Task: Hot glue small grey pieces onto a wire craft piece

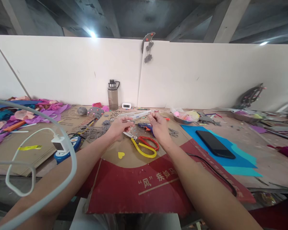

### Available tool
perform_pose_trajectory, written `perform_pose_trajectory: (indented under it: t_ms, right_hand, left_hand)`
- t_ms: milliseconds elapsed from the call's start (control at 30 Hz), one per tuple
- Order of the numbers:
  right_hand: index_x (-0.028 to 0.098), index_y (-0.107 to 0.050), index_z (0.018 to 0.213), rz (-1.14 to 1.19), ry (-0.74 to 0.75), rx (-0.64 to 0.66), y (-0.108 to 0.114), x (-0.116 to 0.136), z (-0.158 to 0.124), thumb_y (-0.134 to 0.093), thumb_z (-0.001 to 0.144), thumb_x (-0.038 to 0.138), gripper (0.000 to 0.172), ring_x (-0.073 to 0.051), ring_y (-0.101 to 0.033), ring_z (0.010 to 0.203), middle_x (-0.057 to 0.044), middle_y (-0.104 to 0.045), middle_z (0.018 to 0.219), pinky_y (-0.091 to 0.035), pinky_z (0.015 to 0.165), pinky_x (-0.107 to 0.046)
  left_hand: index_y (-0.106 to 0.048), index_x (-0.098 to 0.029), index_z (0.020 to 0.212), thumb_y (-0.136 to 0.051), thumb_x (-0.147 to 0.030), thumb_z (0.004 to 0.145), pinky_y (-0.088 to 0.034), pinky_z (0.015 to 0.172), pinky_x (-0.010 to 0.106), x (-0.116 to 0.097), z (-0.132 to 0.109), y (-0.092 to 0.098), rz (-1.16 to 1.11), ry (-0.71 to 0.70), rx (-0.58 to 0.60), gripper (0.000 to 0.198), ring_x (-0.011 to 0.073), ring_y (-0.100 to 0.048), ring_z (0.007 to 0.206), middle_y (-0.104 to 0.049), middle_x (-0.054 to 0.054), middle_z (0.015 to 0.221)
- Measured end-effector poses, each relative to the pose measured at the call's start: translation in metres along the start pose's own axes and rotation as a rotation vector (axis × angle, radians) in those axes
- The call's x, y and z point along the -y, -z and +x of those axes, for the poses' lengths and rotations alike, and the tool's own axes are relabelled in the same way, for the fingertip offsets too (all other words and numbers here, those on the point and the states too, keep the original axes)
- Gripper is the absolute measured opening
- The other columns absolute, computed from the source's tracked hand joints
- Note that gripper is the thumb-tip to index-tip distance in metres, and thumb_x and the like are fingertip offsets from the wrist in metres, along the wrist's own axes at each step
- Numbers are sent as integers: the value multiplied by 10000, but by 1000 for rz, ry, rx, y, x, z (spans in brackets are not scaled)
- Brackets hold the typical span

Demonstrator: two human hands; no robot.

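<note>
My left hand (pixel 120 127) and my right hand (pixel 159 126) are raised over the cardboard sheet (pixel 144 185), fingers pinched. Between them they hold a long clear plastic packet (pixel 140 115) of thin sticks, the left hand at its near end and the right hand further along it. Just below the hands lie two pairs of scissors, one with yellow handles (pixel 141 148) and one with red handles (pixel 148 142). A small yellow heart (pixel 121 155) lies on the cardboard to the left. A blue glue gun (pixel 146 127) is partly hidden behind my right hand.
A black phone (pixel 214 143) rests on blue felt (pixel 232 153) at the right. A water bottle (pixel 113 95) and small clock (pixel 126 105) stand by the white back wall. Coloured felt scraps (pixel 26 111) pile at left. A white charger cable (pixel 38 153) loops nearby.
</note>
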State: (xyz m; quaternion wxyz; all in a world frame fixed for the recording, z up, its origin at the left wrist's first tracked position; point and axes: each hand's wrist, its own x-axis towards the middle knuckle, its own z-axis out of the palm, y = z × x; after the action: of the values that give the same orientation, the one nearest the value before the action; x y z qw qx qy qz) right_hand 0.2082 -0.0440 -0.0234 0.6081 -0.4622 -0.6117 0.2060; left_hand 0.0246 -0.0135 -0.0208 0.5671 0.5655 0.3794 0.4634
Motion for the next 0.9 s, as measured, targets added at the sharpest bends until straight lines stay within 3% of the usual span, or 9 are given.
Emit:
perform_pose_trajectory:
  t_ms: [100,267,367,533,900]
  right_hand:
    - [215,-539,742,-25,19,72,-3,-2,-2,-380,911,472,346,-160,-463,648,4,-511,659,-367,634,-291]
    - [199,-581,799,-46,-15,286,-12,0,-6,-482,860,423,252,-150,-513,727,-4,-605,770,-388,707,-287]
    - [196,-590,766,-72,-42,369,-15,1,-8,-471,858,409,261,-140,-502,711,7,-598,747,-376,694,-279]
    - [211,-533,717,-51,-73,335,-19,-2,-9,-499,838,421,244,-135,-447,660,34,-503,656,-351,620,-261]
    - [216,-513,670,205,-254,296,-24,-7,-8,-555,781,399,219,-118,-402,559,53,-462,558,-327,557,-255]
  left_hand:
    - [-570,-122,1002,-752,-257,660,-362,463,190,-2,-3,-2,31,-36,-2,410,59,-493,461,-657,14,659]
    - [-575,-141,1030,-739,-321,690,-382,487,205,-2,-9,-6,132,-111,99,418,72,-499,482,-602,-31,619]
    - [-569,-148,1043,-737,-360,691,-389,495,213,-2,-9,-7,170,-107,88,443,83,-513,496,-590,-37,619]
    - [-571,-158,1022,-749,-382,675,-385,500,221,-3,-9,-6,207,-119,74,451,98,-508,483,-556,-53,562]
    - [-571,-159,1022,-692,-386,729,-404,517,239,-2,-9,-5,284,-143,67,390,110,-516,503,-597,-29,599]
